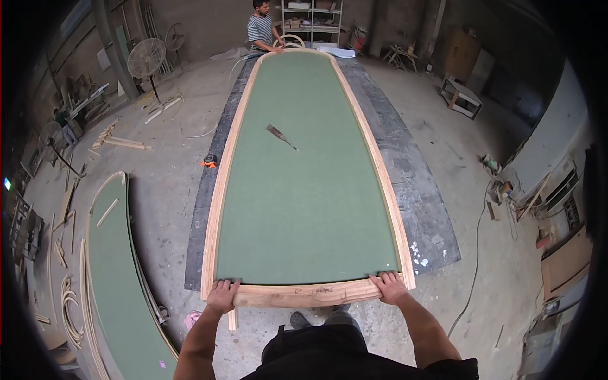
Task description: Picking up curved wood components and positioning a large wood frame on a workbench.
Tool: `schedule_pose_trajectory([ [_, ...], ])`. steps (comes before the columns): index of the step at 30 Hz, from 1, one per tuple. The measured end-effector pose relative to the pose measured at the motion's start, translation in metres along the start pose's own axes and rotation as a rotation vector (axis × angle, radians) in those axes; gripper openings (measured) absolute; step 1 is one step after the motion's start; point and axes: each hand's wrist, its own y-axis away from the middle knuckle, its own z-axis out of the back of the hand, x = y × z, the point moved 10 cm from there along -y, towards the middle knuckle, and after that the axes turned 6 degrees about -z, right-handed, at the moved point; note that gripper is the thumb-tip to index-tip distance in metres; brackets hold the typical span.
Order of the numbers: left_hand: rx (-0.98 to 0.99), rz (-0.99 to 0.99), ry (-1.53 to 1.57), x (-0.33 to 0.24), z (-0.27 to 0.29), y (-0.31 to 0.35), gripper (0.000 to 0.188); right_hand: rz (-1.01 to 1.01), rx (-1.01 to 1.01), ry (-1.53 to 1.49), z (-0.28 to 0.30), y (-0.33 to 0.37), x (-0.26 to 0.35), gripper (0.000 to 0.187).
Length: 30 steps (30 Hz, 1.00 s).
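A long green panel (304, 209) lies on a dark table, edged by pale wooden side rails (373, 152). Across its near end runs a wooden crosspiece (310, 294) with pencil marks on its face. My left hand (223, 295) grips the crosspiece at its left end, fingers over the upper edge. Near the right corner, my right hand (389, 287) holds the same piece in a like way. A narrow brownish hand tool with a thin tip (280, 136) rests on the panel, its exact kind unclear. An orange and black tape measure (209, 161) sits on the table's left side.
At the table's far end stands a person in a striped shirt (259, 31), hands by the frame. Another green panel (114, 253) is at the left among wood strips. A pedestal fan (147, 60) stands far left; a cable (476, 266) crosses the floor at right.
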Motion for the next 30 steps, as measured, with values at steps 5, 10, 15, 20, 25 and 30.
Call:
schedule_pose_trajectory([
  [5, 0.041, -0.004, -0.009, -0.001, -0.001, 0.002, 0.082, 0.009, 0.032, 0.020, 0.003, 0.001, 0.001, 0.094],
  [10, -0.544, 0.011, 0.221, 0.016, 0.041, 0.025, 0.082, -0.213, -0.262, -0.331, 0.028, 0.021, -0.031, 0.089],
  [15, -0.716, 0.890, 0.471, 0.116, -0.024, 0.077, 0.064, -0.869, -0.502, -0.583, -0.028, 0.058, -0.114, 0.073],
  [20, -0.655, 0.931, 0.780, 0.131, -0.061, 0.070, 0.043, -1.172, -0.397, -0.677, -0.056, 0.066, -0.147, 0.071],
  [25, -0.635, 0.975, 0.787, 0.138, -0.071, 0.080, 0.043, -1.205, -0.265, -0.762, -0.067, 0.062, -0.153, 0.056],
  [30, -0.627, 0.987, 0.721, 0.138, -0.068, 0.077, 0.042, -1.223, -0.318, -0.772, -0.066, 0.070, -0.158, 0.052],
])
